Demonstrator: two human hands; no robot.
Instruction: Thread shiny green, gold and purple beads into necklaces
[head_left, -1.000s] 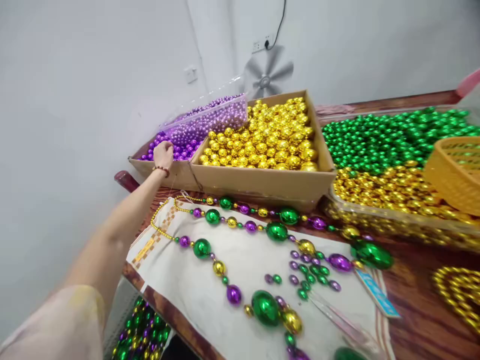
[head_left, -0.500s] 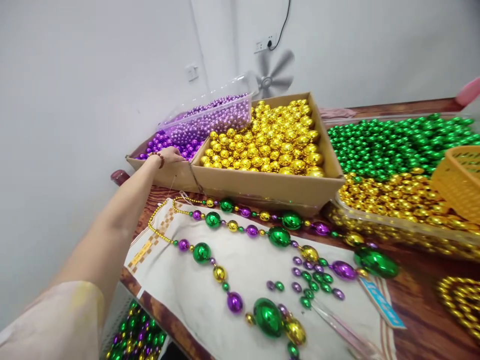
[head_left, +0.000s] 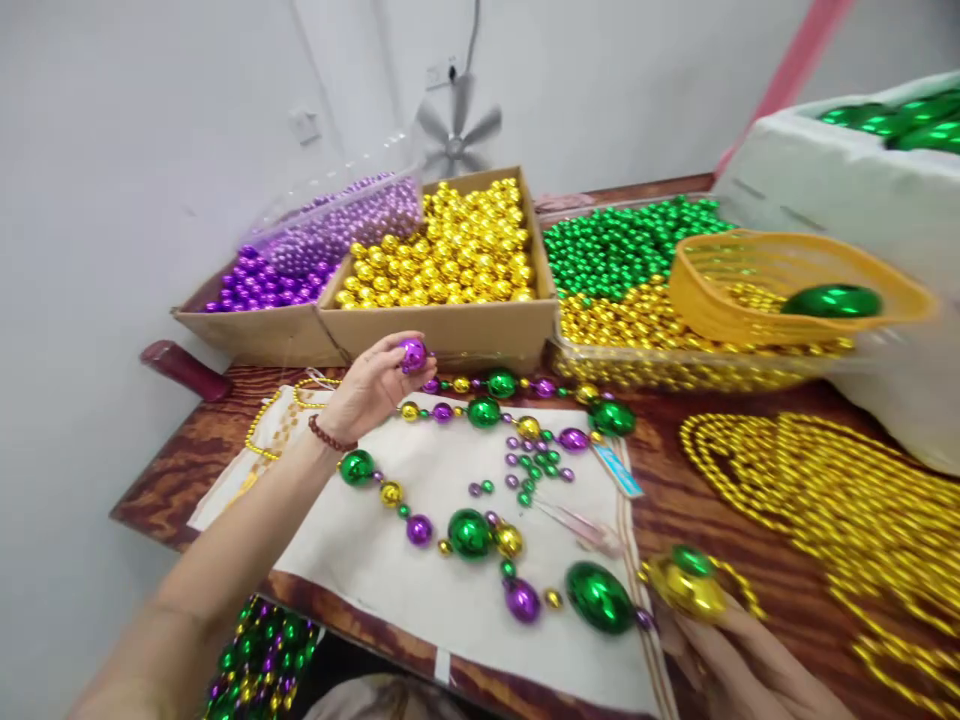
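Note:
My left hand point(head_left: 367, 392), with a dark beaded bracelet at the wrist, is raised over the cloth and pinches a shiny purple bead point(head_left: 412, 356) between its fingertips. At the lower right, my right hand point(head_left: 739, 655) is closed around a large gold bead point(head_left: 686, 588), and a green bead point(head_left: 691, 560) shows just above it. A bead strand point(head_left: 471, 534) in green, gold and purple curves over the white cloth point(head_left: 360, 570) toward that hand. Small loose purple and green beads point(head_left: 536, 465) lie mid-cloth beside clear tweezers-like sticks point(head_left: 577, 525).
Behind the cloth stands a cardboard box point(head_left: 442, 330) of purple and gold beads. A clear tub point(head_left: 645, 365) of green and gold beads holds a yellow basket point(head_left: 697, 290). Gold bead chains point(head_left: 810, 490) lie right, below a white foam box point(head_left: 810, 190). A fan point(head_left: 454, 145) is behind.
My left hand has come away from the purple beads' compartment, moving right and toward me with a purple bead. My right hand has come into view holding a gold bead. The view has swung right.

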